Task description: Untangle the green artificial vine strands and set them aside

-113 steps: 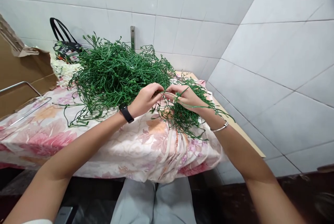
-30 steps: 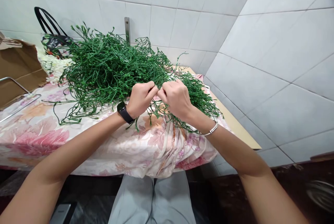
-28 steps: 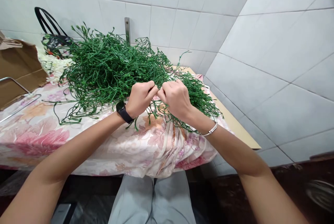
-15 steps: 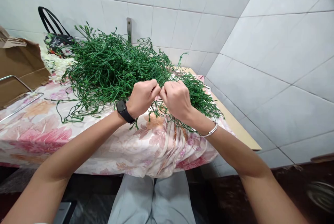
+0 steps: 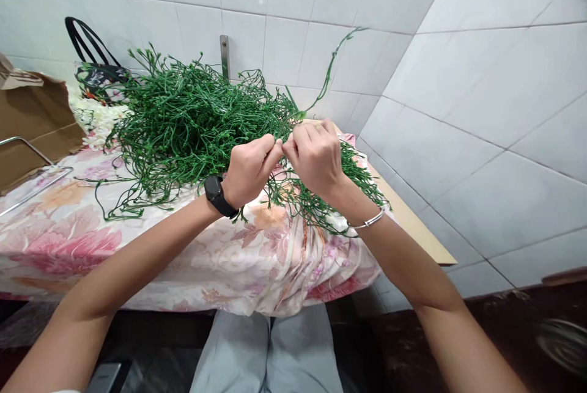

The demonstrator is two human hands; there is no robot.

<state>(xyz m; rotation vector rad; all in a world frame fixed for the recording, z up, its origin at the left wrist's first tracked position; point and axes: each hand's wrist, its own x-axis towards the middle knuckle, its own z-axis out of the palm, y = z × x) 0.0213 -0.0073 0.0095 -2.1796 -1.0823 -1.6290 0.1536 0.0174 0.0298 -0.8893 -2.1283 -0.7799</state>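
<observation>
A big heap of thin green plastic stems (image 5: 192, 118) lies on a table under a pink flowered cloth (image 5: 92, 228). Both hands meet in front of the heap, knuckles almost touching. My left hand (image 5: 250, 170), with a black watch on the wrist, is closed in a pinch on a green stem. My right hand (image 5: 316, 157), with a silver bangle, is closed on the same stem (image 5: 328, 72), whose free end curves up to the right against the wall tiles. A smaller bunch of stems (image 5: 358, 182) lies under my right wrist.
White tiled walls close in behind and on the right. A brown cardboard box (image 5: 32, 118) and a metal rod frame (image 5: 27, 167) stand at the left. A black-handled bag (image 5: 92, 63) and white flowers (image 5: 92, 118) sit behind the heap. My grey-trousered knees (image 5: 270, 350) are under the table edge.
My right hand has turned and lifted slightly, and the long stem end has swung up high against the wall. Earlier my fingers were looser; both hands are now in tight pinches.
</observation>
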